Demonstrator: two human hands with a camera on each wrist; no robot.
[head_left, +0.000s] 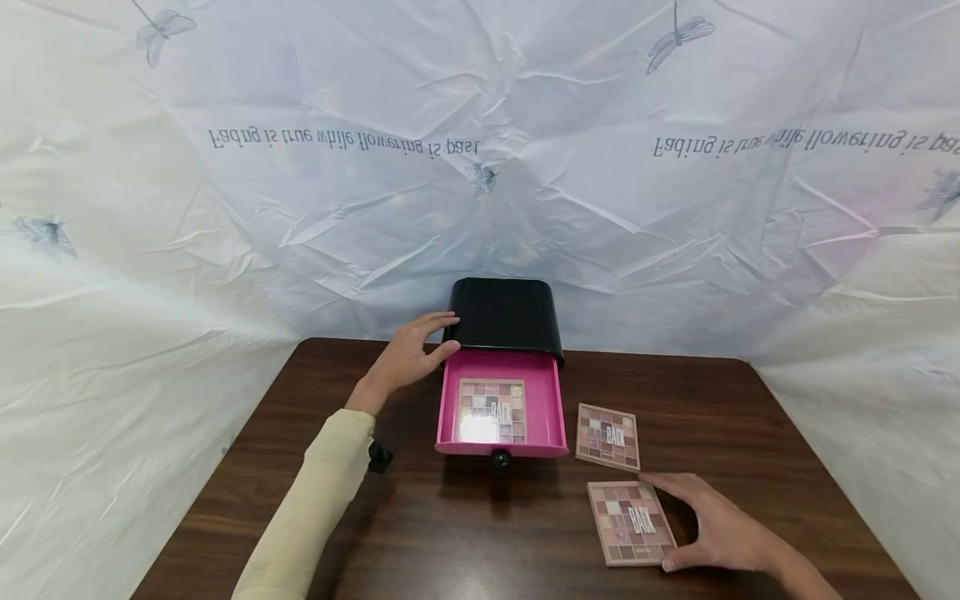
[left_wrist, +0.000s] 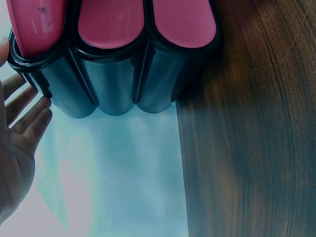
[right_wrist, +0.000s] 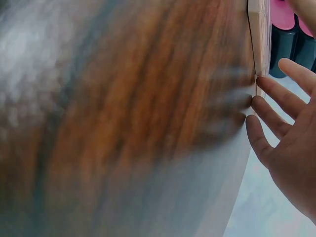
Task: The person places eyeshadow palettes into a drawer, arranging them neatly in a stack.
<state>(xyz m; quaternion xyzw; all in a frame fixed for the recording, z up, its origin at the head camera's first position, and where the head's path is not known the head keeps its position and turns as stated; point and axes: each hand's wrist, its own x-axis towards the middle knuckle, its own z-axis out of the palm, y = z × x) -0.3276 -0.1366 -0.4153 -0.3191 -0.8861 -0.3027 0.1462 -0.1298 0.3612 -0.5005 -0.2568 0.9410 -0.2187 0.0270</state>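
A black cabinet (head_left: 504, 312) with pink drawers stands at the back of the table, its top drawer (head_left: 542, 408) pulled out. An eyeshadow palette (head_left: 491, 411) marked "BACK" lies flat in that drawer. My left hand (head_left: 408, 354) rests against the cabinet's left side, fingers extended; the left wrist view shows its fingers (left_wrist: 37, 116) by the black shell. Right of the drawer lie another palette (head_left: 607, 437) and, nearer me, a third palette (head_left: 632, 523). Around the nearer one's right edge my right hand (head_left: 723, 529) is spread, thumb at its lower corner, fingers by its upper corner.
A round black knob (head_left: 501, 460) juts from the drawer's front. The dark wooden table (head_left: 420, 525) meets pale printed sheeting (head_left: 480, 225) at its back and sides. Two more pink drawer fronts (left_wrist: 185, 22) appear in the left wrist view.
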